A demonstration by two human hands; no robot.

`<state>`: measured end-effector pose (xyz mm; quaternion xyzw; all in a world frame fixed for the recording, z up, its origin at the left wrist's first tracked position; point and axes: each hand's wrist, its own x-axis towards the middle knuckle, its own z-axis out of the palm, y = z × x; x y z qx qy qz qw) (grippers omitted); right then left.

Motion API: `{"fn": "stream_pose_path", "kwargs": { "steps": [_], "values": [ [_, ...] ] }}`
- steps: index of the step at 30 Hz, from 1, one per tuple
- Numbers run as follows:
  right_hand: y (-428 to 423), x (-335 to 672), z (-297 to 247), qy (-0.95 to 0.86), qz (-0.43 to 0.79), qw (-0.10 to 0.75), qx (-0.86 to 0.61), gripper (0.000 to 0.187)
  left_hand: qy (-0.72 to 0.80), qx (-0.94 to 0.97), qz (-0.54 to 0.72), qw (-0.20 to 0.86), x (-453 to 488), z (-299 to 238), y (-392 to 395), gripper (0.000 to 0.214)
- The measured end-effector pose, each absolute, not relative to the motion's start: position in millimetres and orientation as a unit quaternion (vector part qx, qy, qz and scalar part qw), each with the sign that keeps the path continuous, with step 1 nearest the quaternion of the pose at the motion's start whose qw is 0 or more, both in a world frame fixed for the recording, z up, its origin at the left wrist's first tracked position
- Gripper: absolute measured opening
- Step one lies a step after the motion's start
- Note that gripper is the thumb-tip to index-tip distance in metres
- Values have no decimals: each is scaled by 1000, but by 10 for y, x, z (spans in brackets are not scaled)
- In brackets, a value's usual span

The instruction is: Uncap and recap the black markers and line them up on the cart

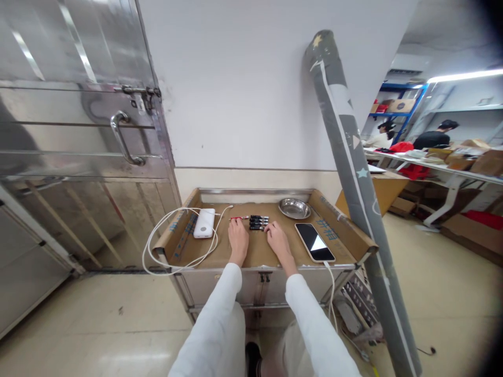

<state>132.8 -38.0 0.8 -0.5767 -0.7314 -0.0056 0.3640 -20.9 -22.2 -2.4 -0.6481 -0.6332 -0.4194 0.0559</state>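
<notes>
Both my hands rest palm-down on a cardboard-lined metal cart (346, 230). My left hand (238, 236) lies flat with fingers stretched toward a thin red-tipped item (238, 218). My right hand (277, 239) lies flat too, its fingertips touching a row of small black cylindrical parts (258, 222). Neither hand holds anything.
A white power bank (205, 222) with a looping white cable (157, 246) sits at the left. A steel dish (294, 208) and a plugged-in phone (314, 242) lie at the right. A grey roll (353, 173) leans beside the cart. A steel door (78, 131) stands left; people work at far-right tables.
</notes>
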Motion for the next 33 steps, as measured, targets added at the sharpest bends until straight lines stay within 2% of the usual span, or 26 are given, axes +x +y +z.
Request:
{"fn": "stream_pose_path", "kwargs": {
  "steps": [3,7,11,15,19,23,26,30,33],
  "values": [
    [-384,1335,17,-730,-20,344,-590,26,-630,-632,-446,64,-237,-84,-186,38],
    [-373,1340,18,-734,-30,329,-593,27,-616,-636,-457,81,-248,-112,-138,35],
    [-367,1338,13,-736,-38,314,-599,25,-683,-614,-377,118,-223,-42,-160,28],
    [-362,1337,-3,-731,-45,318,-602,26,-740,-596,-284,126,-205,27,-226,29],
    [-351,1317,15,-725,-43,349,-592,35,-714,-617,-314,108,-224,36,-265,29],
    [-326,1284,56,-733,-28,412,-541,50,-542,-737,-403,37,-204,4,-251,22],
    [-295,1292,42,-741,3,430,-515,48,-397,-794,-456,-58,-161,-15,-217,20],
    [-255,1338,-44,-736,61,443,-508,37,-353,-722,-564,-191,-144,3,-195,32],
    [-234,1347,-97,-753,98,453,-468,38,-349,-686,-598,-221,-162,40,-213,33]
  ]
}}
